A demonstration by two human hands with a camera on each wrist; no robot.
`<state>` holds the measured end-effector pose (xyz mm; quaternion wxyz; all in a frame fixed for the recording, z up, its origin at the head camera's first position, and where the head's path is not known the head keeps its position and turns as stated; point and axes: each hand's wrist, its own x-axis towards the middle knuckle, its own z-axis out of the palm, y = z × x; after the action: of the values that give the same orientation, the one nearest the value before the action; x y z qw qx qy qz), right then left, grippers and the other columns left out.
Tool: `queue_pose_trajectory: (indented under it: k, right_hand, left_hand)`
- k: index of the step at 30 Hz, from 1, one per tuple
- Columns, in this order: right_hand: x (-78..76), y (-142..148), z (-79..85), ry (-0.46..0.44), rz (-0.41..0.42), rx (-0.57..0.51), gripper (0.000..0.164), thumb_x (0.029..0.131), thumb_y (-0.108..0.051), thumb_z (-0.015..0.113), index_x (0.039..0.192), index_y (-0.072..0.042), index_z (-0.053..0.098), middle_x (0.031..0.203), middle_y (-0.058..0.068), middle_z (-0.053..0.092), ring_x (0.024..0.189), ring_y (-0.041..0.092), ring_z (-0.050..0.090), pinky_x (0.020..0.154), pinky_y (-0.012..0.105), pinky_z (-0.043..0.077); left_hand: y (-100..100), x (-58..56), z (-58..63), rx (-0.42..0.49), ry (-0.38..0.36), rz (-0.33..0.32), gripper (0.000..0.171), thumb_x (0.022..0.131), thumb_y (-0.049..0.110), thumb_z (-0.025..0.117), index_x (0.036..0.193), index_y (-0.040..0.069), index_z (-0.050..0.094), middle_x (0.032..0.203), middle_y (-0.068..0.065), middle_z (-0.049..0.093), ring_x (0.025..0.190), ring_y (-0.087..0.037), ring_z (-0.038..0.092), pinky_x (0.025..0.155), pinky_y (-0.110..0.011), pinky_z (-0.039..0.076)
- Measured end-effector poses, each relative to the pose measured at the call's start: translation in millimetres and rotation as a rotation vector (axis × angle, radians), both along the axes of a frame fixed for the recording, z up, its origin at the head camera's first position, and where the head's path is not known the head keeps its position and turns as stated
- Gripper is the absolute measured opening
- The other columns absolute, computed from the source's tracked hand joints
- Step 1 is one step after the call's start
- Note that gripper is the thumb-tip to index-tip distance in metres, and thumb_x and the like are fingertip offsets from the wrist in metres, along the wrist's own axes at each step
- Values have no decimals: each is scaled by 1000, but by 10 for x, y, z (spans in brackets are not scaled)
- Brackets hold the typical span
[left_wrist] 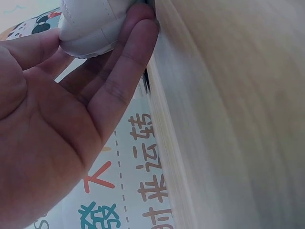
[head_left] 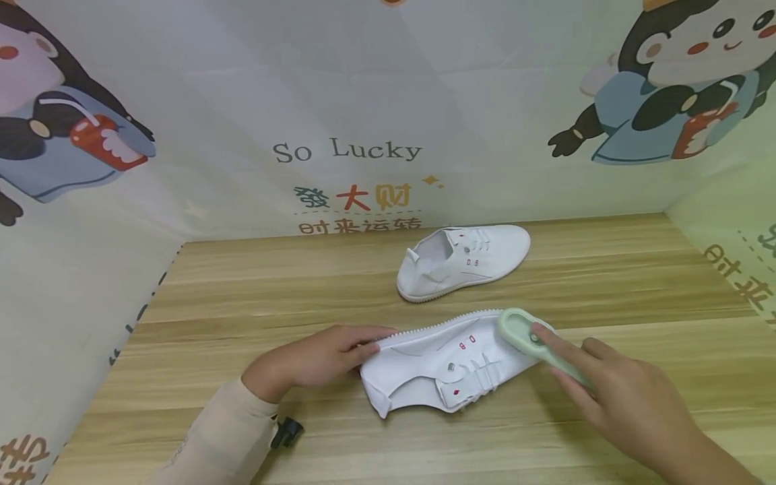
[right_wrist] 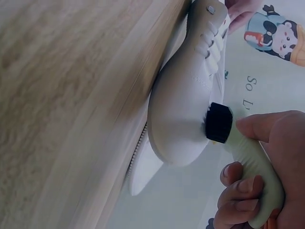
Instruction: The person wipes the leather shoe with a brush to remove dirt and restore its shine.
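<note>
A white lace-up shoe lies tilted in front of me in the head view, toe to the right and opening toward me. My left hand grips its heel, thumb on one side and fingers on the other, as the left wrist view shows around the heel. In my right hand is a pale green shoe brush, fingers curled round the handle and index finger stretched along its back. The brush's black bristles meet the shoe's upper near the toe in the right wrist view.
A matching white shoe stands farther back on the wooden table, toe to the right. Behind the table rises a pale printed backdrop, with side panels left and right. A small black device sits at the left wrist.
</note>
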<state>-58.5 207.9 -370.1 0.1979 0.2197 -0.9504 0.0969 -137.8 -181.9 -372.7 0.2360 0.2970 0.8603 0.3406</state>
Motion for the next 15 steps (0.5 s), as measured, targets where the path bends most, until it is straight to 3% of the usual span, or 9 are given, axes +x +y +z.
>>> queue_pose_trajectory:
  k: [8, 15]
  right_hand:
    - [-11, -106, -3, 14, 63, -2, 61, 86, -28, 77, 142, -35, 55, 81, -9, 57, 54, -4, 26, 48, 18, 26]
    - [-50, -391, -23, 34, 168, -2, 54, 90, -36, 71, 142, -37, 55, 76, -14, 47, 53, -4, 20, 48, 15, 25]
  left_hand:
    - [2, 12, 14, 3, -15, 8, 39, 108, 24, 42, 146, 23, 51, 140, 2, 59, 125, -13, 53, 111, -44, 40]
    - [4, 5, -4, 8, -25, 10, 39, 108, 25, 42, 146, 24, 51, 138, 3, 60, 119, -12, 55, 108, -42, 42]
